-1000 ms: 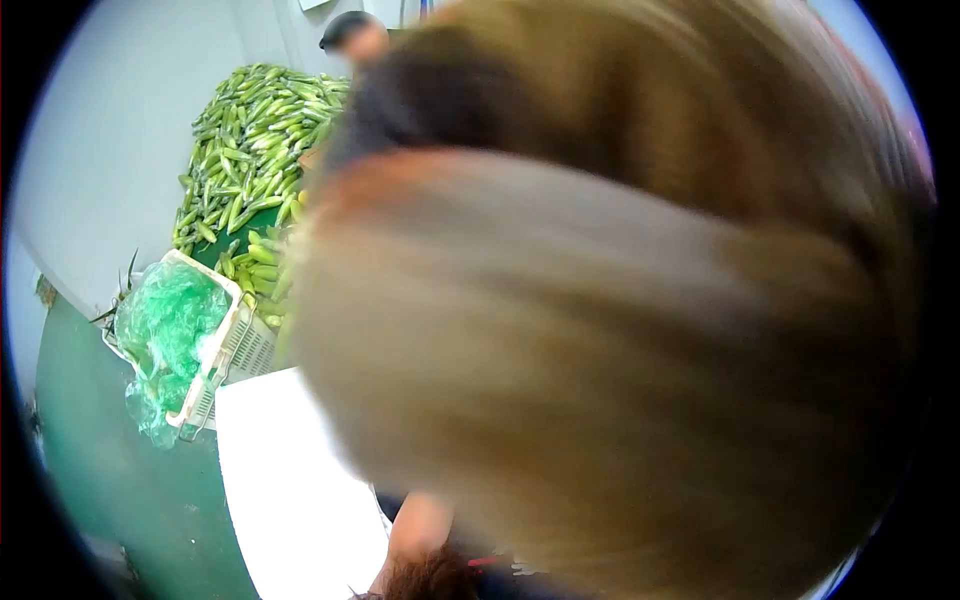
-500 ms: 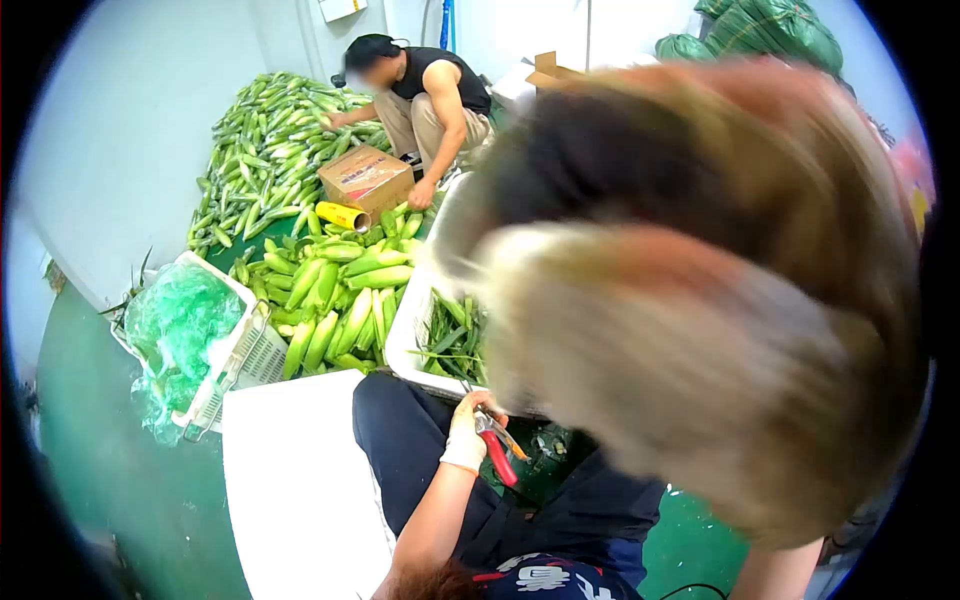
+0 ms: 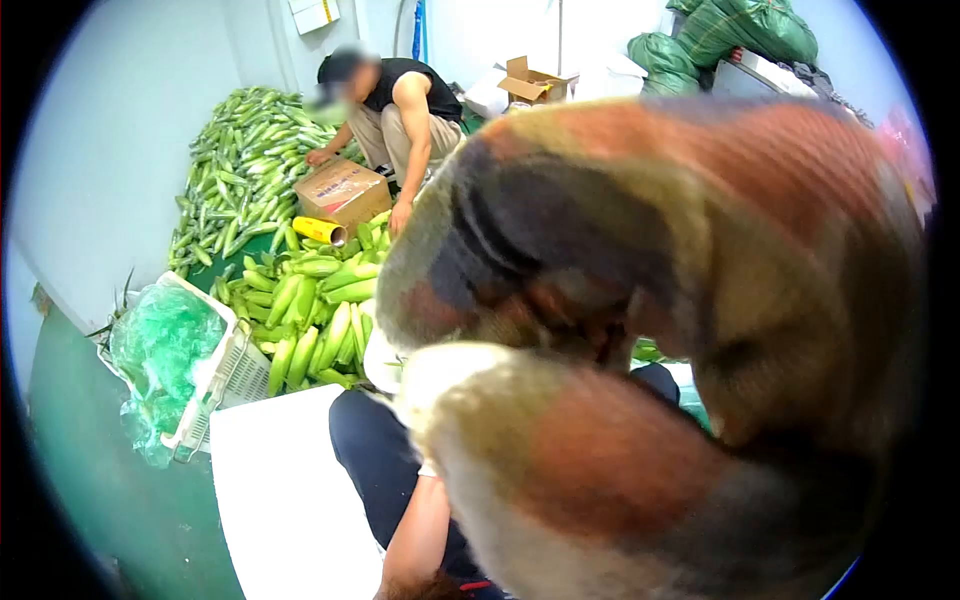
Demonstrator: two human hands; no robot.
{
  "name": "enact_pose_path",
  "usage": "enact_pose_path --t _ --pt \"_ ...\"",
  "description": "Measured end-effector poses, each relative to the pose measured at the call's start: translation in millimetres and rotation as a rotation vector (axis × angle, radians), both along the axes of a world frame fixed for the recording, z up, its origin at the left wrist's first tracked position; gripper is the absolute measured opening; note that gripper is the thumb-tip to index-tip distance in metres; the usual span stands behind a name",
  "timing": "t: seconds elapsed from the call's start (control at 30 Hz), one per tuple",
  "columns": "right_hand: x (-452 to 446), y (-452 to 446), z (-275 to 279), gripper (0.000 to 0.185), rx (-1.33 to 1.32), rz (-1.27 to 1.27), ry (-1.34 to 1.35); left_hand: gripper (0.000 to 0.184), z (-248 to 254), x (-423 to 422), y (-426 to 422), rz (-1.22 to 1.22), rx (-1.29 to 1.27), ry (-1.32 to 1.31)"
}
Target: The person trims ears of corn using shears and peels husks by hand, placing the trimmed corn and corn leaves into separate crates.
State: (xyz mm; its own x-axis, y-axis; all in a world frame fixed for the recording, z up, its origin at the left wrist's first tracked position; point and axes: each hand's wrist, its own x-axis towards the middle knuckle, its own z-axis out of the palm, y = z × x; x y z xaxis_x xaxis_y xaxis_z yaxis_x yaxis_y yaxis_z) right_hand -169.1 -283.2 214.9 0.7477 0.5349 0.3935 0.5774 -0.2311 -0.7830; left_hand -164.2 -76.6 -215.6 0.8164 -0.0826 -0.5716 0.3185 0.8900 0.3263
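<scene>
Green floor (image 3: 110,430) and pale walls (image 3: 130,160) were seen left of the right hand (image 3: 780,260). Smooth, tapered green corn cobs (image 3: 318,310) were heaped beyond it, to its left, by a brown cardboard box (image 3: 345,195). Crumpled translucent green plastic film (image 3: 165,335) was held in a slatted white plastic crate (image 3: 245,370), farther left. Right hand, gloved in mottled rust-olive ribbed fabric, was raised near the lens, fingers curved; grasp couldn't be told. Left forearm (image 3: 415,530) was extended forward; left hand was hidden, state unclear.
</scene>
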Motion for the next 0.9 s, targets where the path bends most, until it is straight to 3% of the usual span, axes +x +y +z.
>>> enact_pose_path --t 0.03,0.1,0.13,0.23,0.27,0.3,0.37,0.4,0.43,0.5,0.53,0.57,0.63,0.67,0.73,0.9 --pt "0 1 0 0.067 0.004 0.004 -0.004 0.02 -29 4 8 -0.104 -0.045 -0.069" --pt "2 2 1 0.068 -0.008 -0.004 -0.021 0.021 37 -3 -6 0.018 -0.009 0.057" --pt "2 3 1 0.068 -0.014 -0.011 -0.022 0.021 66 -7 -6 -0.033 0.042 0.027" --pt "-2 -1 12 0.068 -0.005 0.001 -0.023 0.022 85 -17 -5 0.008 0.131 -0.069" --pt "-5 -4 13 0.068 -0.007 -0.008 -0.009 0.02 105 -21 -3 -0.051 0.156 0.041" --pt "-7 -8 14 0.068 -0.01 -0.019 0.005 0.019 8 -8 15 -0.138 -0.486 -0.082" --pt "-11 -16 13 0.068 -0.015 -0.035 0.023 0.02 12 -7 8 -0.145 -0.232 0.01" --pt "-17 -26 13 0.068 -0.011 -0.042 0.033 0.02 16 20 -8 -0.14 -0.242 -0.007" --pt "-19 -31 12 0.069 -0.003 -0.051 0.046 0.022 25 45 -22 -0.085 -0.789 -0.142" --pt "-25 -31 25 0.069 0.007 0.025 0.221 0.024 16 1 -16 0.064 0.284 -0.336" --pt "-22 -27 31 0.069 -0.022 0.077 0.376 0.02 40 -20 -23 0.05 0.265 -0.199" --pt "-35 -2 59 0.069 -0.058 0.133 0.482 0.017 115 -25 -5 0.039 0.246 -0.155" --pt "-85 44 43 0.086 -0.01 0.049 0.07 0.014 115 -72 24 0.056 0.249 -0.067" --pt "-67 44 35 0.092 0.064 0.1 -0.041 0.014 126 -64 14 0.115 0.136 0.07" --pt "-33 46 22 0.103 0.204 0.202 -0.271 0.016 114 -44 13 0.06 0.092 0.1" --pt "-17 30 26 0.102 0.063 0.09 -0.14 0.019 100 -18 4 0.037 0.174 0.037"
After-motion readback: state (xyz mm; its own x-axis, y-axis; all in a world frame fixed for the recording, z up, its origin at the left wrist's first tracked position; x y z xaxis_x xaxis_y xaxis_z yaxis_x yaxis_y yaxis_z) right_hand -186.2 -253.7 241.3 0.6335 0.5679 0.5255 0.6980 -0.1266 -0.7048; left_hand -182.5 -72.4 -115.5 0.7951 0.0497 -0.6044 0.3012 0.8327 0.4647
